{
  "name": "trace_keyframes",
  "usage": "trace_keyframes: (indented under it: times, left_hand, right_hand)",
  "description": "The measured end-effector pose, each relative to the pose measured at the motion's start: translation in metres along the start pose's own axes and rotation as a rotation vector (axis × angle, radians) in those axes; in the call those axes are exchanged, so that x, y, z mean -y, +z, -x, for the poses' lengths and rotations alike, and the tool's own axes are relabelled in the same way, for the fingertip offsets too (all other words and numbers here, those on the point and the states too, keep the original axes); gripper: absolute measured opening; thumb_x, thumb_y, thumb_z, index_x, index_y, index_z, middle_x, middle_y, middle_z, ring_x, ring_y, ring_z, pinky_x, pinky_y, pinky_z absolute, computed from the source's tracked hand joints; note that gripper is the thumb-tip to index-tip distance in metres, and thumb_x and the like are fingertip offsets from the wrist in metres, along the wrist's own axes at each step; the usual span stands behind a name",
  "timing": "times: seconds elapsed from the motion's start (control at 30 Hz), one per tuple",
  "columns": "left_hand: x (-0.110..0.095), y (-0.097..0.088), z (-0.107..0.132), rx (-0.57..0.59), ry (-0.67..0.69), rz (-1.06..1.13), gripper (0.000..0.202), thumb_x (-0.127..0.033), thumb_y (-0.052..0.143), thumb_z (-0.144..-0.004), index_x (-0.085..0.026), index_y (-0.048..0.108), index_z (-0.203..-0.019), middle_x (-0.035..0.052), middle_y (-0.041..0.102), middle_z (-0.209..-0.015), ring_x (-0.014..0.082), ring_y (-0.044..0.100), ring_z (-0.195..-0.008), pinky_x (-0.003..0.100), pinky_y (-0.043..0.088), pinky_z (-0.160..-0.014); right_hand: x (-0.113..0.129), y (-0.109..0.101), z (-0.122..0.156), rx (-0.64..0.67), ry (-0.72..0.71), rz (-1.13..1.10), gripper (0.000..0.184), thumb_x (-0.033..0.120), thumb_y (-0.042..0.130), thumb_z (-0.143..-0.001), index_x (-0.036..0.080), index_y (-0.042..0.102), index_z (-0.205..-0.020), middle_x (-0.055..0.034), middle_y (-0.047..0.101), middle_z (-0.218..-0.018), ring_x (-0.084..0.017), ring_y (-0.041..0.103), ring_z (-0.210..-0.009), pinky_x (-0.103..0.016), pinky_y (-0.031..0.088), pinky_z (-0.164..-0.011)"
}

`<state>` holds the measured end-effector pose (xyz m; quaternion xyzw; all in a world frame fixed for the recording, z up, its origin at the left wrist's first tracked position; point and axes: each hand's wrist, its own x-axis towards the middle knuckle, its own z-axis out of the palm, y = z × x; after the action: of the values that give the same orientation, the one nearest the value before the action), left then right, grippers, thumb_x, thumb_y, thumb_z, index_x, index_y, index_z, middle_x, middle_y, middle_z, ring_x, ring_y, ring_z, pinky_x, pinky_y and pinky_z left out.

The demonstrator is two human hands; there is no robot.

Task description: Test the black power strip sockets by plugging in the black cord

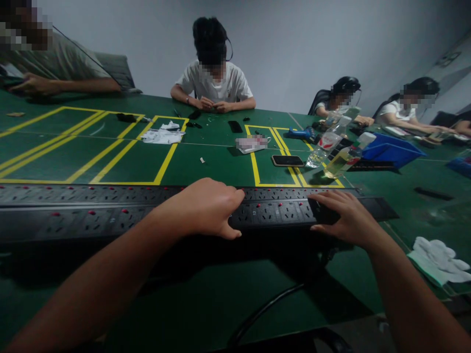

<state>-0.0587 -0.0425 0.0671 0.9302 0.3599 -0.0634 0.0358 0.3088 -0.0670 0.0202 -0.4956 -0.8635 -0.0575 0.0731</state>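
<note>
A long black power strip [287, 212] with several sockets and red switches lies crosswise in front of me. My left hand [206, 208] grips it near the middle, fingers over the far side and thumb on the near side. Toward its right end my right hand [340, 215] grips the same strip, thumb below and fingers on top. Just behind it runs a second black power strip [147, 193], parallel and close against it. A black cable [272, 301] curves over the green table below my hands.
Beyond the strips are a phone [288, 161], two plastic bottles [327, 142], a blue bin [392, 149], a blue-handled tool [300, 133] and crumpled white paper [164, 133]. White gloves [439, 260] lie at the right. Several people sit around the green table [213, 169].
</note>
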Motion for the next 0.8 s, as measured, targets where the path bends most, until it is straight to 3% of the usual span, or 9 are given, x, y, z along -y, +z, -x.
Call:
trace_keyframes:
  times: [0.23, 0.47, 0.63, 0.8]
  left_hand:
    - [-0.009, 0.010, -0.004, 0.034, 0.047, 0.004, 0.049, -0.062, 0.059, -0.072, -0.020, 0.059, -0.097, 0.0077, 0.068, -0.086, 0.0267, 0.063, -0.074, 0.034, 0.043, -0.060]
    - [-0.003, 0.007, 0.004, 0.203, -0.087, 0.087, 0.053, -0.056, 0.066, -0.068, -0.020, 0.061, -0.107, 0.0092, 0.068, -0.097, 0.0267, 0.063, -0.081, 0.035, 0.046, -0.065]
    - [0.000, 0.006, 0.007, 0.101, 0.010, 0.201, 0.036, -0.047, 0.051, -0.086, -0.026, 0.061, -0.113, 0.0057, 0.067, -0.105, 0.0229, 0.062, -0.090, 0.034, 0.045, -0.076]
    - [-0.002, 0.012, 0.005, 0.025, 0.033, 0.147, 0.037, -0.047, 0.055, -0.084, -0.022, 0.064, -0.110, 0.0088, 0.066, -0.108, 0.0249, 0.061, -0.093, 0.036, 0.046, -0.079]
  right_hand:
    - [0.006, -0.005, 0.009, 0.084, -0.009, 0.008, 0.068, 0.057, 0.066, -0.077, 0.026, 0.051, -0.135, -0.0099, 0.062, -0.124, -0.032, 0.056, -0.111, -0.050, 0.041, -0.091]
    - [0.030, 0.012, 0.001, 0.136, 0.002, -0.026, 0.067, 0.058, 0.064, -0.078, 0.025, 0.051, -0.135, -0.0095, 0.061, -0.124, -0.030, 0.056, -0.109, -0.048, 0.041, -0.090]
    - [0.068, 0.019, -0.019, 0.115, -0.042, -0.049, 0.066, 0.059, 0.064, -0.078, 0.024, 0.052, -0.133, -0.0087, 0.063, -0.120, -0.029, 0.056, -0.106, -0.045, 0.039, -0.090]
    - [0.111, 0.028, -0.045, 0.092, -0.069, -0.056, 0.068, 0.065, 0.061, -0.077, 0.020, 0.056, -0.128, -0.0108, 0.065, -0.114, -0.030, 0.058, -0.102, -0.043, 0.038, -0.086]
